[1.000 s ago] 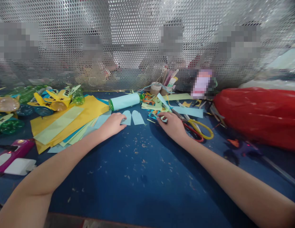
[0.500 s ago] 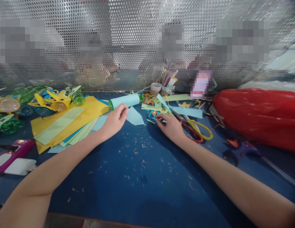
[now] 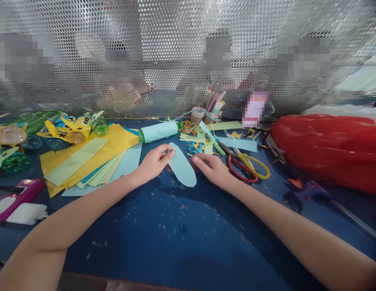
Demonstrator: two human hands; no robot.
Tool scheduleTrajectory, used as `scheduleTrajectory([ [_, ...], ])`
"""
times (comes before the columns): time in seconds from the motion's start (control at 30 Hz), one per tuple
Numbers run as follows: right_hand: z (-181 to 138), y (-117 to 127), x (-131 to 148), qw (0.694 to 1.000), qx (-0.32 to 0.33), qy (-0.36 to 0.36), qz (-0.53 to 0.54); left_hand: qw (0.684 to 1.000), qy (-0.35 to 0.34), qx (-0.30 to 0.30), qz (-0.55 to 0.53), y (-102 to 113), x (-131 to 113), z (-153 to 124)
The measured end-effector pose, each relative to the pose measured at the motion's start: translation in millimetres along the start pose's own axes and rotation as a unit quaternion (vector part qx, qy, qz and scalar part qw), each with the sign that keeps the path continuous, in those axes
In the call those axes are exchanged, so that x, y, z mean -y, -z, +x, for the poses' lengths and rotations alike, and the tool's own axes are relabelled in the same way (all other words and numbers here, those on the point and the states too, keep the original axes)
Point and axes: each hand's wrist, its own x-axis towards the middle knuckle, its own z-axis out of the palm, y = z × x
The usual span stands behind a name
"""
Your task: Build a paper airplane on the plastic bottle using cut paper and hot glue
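My left hand point(image 3: 154, 162) pinches the far end of a long light-blue paper cut-out point(image 3: 182, 169) with rounded ends, lifted a little over the blue table point(image 3: 175, 234). My right hand point(image 3: 211, 167) is just to the right of the cut-out, fingers bent, its fingertips at or near the paper's edge. A bottle wrapped in light-blue paper point(image 3: 159, 131) lies on its side behind the hands. Scissors with red and yellow handles point(image 3: 246, 167) lie right of my right hand.
A stack of yellow, green and blue paper sheets point(image 3: 91, 155) lies at the left, with bottle-and-paper planes point(image 3: 71, 126) behind. Paper scraps point(image 3: 200, 137), cups of pens point(image 3: 207, 111), a red plastic bag point(image 3: 327, 141), a glue gun point(image 3: 309, 190) and a pink device point(image 3: 15, 196) surround. A perforated metal screen point(image 3: 175, 52) stands behind, people beyond it.
My left hand picked the blue cut-out off the table and drew it toward me. My right hand left the scrap pile and moved left to the cut-out.
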Motion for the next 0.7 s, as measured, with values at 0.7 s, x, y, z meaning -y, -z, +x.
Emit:
scheduleTrajectory([
  [0.7,-6.6,32.6,-14.3,0.931,-0.056,-0.155,-0.327,0.99,0.074,-0.071,-0.097,-12.8,37.2,-5.6],
])
